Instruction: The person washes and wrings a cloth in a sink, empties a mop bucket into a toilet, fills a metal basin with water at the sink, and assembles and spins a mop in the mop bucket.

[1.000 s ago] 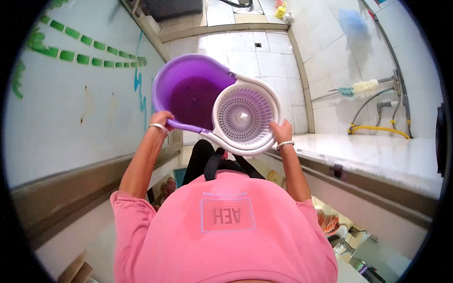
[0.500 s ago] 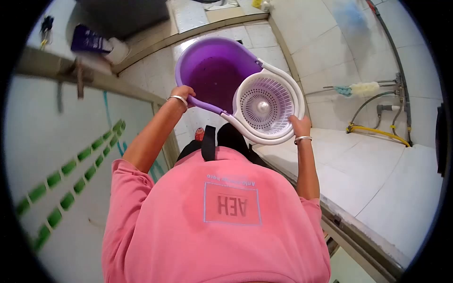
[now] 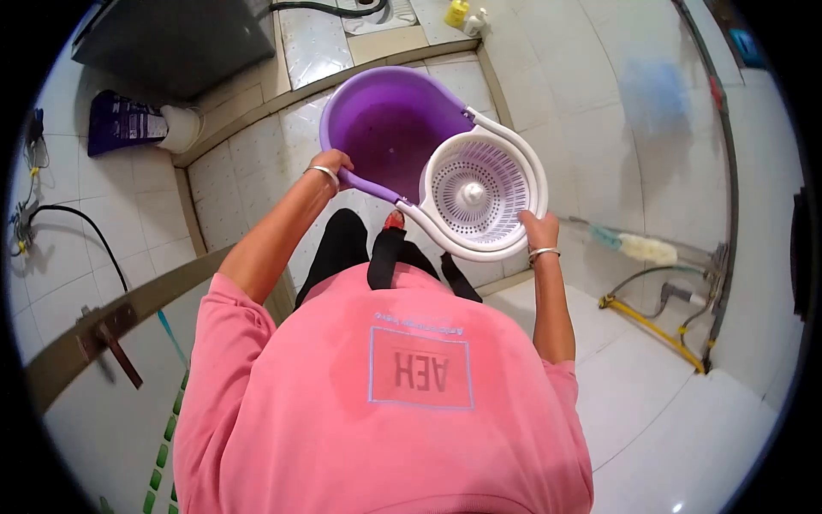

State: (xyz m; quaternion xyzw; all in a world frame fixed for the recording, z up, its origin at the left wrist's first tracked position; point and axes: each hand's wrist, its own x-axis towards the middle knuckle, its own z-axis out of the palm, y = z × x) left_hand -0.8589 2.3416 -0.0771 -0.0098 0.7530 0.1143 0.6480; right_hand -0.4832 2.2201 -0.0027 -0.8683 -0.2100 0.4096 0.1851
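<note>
Since the spin-mop bucket (image 3: pixel 368 96) at upper centre looks stiff but unwieldy (slippery if wet), the left hand (image 3: pixel 331 163) and right hand (image 3: pixel 540 230) sensibly grip its opposite edges.

Pale tiled floor (image 3: pixel 231 171) beneath me, stepping up to a raised tiled platform (image 3: pixel 313 43).
My red patterned shoe (image 3: pixel 394 220) is down on the lower tiles; up on the platform I see a dark grey boxy unit (image 3: pixel 175 43), a black flexible hose (image 3: pixel 334 8) beside a ribbed white squat pan (image 3: pixel 390 15), and a yellow plastic bottle (image 3: pixel 456 13) next to a white plastic bottle (image 3: pixel 474 22).
</note>
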